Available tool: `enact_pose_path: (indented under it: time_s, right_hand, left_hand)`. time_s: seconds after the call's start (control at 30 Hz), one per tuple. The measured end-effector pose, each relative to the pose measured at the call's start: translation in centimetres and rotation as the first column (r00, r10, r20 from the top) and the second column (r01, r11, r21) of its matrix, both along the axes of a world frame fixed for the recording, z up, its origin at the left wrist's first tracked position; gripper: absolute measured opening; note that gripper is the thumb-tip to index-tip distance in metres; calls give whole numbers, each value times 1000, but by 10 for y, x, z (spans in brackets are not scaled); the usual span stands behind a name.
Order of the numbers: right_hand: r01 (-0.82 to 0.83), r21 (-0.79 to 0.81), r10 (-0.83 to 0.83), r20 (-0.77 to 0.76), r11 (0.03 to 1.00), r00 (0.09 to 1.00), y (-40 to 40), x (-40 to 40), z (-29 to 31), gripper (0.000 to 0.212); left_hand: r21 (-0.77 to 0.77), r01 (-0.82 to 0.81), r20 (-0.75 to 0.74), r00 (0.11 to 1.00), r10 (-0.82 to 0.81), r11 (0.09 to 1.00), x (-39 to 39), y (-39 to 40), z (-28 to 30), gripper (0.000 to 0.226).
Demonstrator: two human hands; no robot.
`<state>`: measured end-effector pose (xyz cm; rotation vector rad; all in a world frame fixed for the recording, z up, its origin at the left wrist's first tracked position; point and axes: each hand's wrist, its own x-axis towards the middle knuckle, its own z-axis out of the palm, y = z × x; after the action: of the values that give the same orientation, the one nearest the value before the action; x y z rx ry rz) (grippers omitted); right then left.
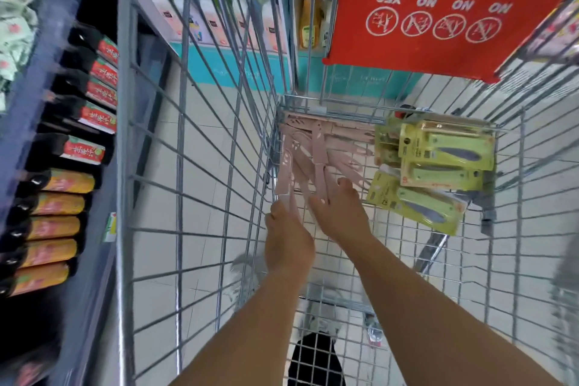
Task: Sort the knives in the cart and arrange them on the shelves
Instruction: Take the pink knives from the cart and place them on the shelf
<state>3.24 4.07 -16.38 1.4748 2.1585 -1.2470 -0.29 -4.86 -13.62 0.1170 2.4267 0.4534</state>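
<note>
Both hands are reaching into the cart [200, 141], down at the pink knives [313, 160] heaped along its left wall. The left hand [286, 238] is pinching a pink handle end; the right hand [340, 213] is lying spread, fingers flat on the heap. Best to gather them by the handles, all pointing one way. Their long axes are fanning from six o'clock towards twelve and two. Green carded knives [445, 160] are sitting at three o'clock.

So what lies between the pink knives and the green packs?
Head view: nothing but bare cart wire between pink knives and green packs.
</note>
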Motion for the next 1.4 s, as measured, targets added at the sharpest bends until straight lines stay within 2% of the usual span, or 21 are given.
enact_pose_path:
  time_s: [0.07, 0.2, 0.47, 0.53, 0.67, 0.8, 1.03, 1.2, 1.4]
  right_hand:
    - [-28, 68, 23, 80, 997, 996, -3, -7, -3, 65]
    - [-63, 129, 49, 108, 990, 993, -1, -17, -4, 37]
    - [-3, -13, 4, 104, 1000, 995, -5, 12, 27, 14]
    - [16, -37, -14, 61, 999, 998, -8, 23, 44, 8]
    - [81, -21, -81, -36, 997, 996, -14, 45, 90, 10]
    - [73, 145, -40, -215, 987, 976, -18, 62, 144, 7]
    - [174, 293, -11, -483, 940, 876, -33, 46, 255, 5]
    - [184, 345, 63, -597, 920, 799, -66, 6, 325, 2]
    - [84, 373, 203, -664, 924, 719, -144, -63, 394, 15]
  left_hand:
    - [-15, -4, 8, 1000, 4, 1000, 0, -2, -2, 40]
    - [-16, -7, -19, 1000, 7, 1000, -4, -3, -5, 36]
    - [-9, 10, -16, 1000, -10, 1000, 0, -3, 18, 32]
    - [20, -12, -15, 1000, 12, 1000, 6, -2, 32, 31]
    - [137, -21, -56, 998, 29, 990, 22, 2, 74, 34]
    - [299, -27, -91, 994, 57, 954, 38, 4, 126, 31]
    - [534, 3, -205, 971, 126, 845, 37, -16, 228, 42]
    - [650, 49, -349, 906, 241, 758, -2, -50, 302, 42]
    - [730, 114, -473, 797, 377, 674, -68, -139, 364, 25]
